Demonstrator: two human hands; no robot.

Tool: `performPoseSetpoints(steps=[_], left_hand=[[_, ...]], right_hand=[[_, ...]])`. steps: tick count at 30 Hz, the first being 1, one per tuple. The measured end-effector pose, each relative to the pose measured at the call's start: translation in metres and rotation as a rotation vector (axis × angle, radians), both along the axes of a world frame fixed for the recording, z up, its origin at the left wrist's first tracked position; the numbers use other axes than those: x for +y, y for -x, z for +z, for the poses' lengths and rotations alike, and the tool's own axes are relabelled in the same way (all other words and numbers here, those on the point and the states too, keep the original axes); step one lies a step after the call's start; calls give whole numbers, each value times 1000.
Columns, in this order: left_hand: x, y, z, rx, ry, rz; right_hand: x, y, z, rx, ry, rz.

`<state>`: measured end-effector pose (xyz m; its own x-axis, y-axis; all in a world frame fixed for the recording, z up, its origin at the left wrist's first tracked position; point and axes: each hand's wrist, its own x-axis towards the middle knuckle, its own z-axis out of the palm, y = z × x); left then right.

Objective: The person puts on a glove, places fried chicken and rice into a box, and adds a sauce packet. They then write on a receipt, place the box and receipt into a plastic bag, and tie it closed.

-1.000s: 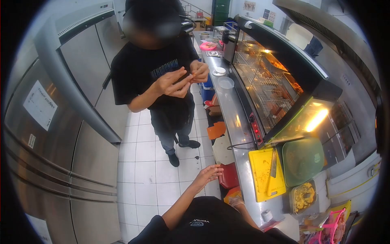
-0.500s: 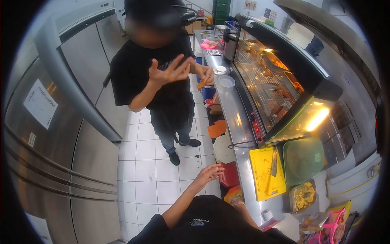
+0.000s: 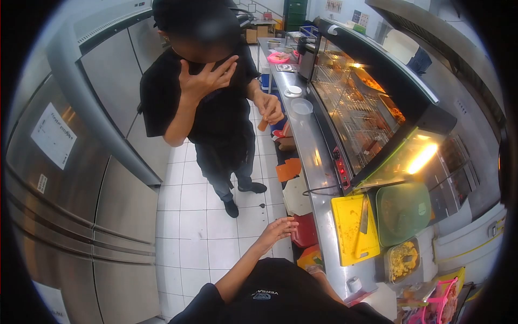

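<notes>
My left hand (image 3: 277,232) is raised over the floor at the counter's left side, its fingers loosely extended and nothing plain to see in them. Just past its fingertips is a red box-like thing (image 3: 305,232) below the counter edge. My right hand (image 3: 315,269) is low by the counter edge, close to an orange and green item (image 3: 309,256); its fingers are mostly hidden, and a clear glove seems to cover it. Facing me stands a person in black, with one hand (image 3: 208,81) spread before the face and the other hand (image 3: 268,108) pinching a small brown piece (image 3: 263,125).
On the steel counter (image 3: 318,183) are a yellow cutting board (image 3: 345,227) with a knife (image 3: 364,215), a green lid (image 3: 403,213), and a tray of yellow food (image 3: 404,260). A lit glass food warmer (image 3: 356,102) stands behind. Steel refrigerators (image 3: 59,178) line the left.
The other person leans closer; their spread hand has moved left and up toward the face, and the hand with the brown piece has dropped slightly. My left hand stays almost still.
</notes>
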<state>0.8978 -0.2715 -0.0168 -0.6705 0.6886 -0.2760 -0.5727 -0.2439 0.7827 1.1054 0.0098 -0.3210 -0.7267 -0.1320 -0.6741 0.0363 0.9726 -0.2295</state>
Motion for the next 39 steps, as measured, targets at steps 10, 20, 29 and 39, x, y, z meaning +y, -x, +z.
performPoseSetpoints(steps=[10, 20, 29, 39], left_hand=[[2, 1, 3, 25, 11, 3], [-7, -2, 8, 8, -17, 91], [-36, 3, 10, -81, -23, 461], [-53, -12, 10, -118, -18, 511]], right_hand=[[4, -9, -4, 56, 49, -68], [-37, 96, 130, 422, 458, -588], [-134, 243, 370, 926, 716, -603], [-196, 308, 431, 1388, 525, -587]])
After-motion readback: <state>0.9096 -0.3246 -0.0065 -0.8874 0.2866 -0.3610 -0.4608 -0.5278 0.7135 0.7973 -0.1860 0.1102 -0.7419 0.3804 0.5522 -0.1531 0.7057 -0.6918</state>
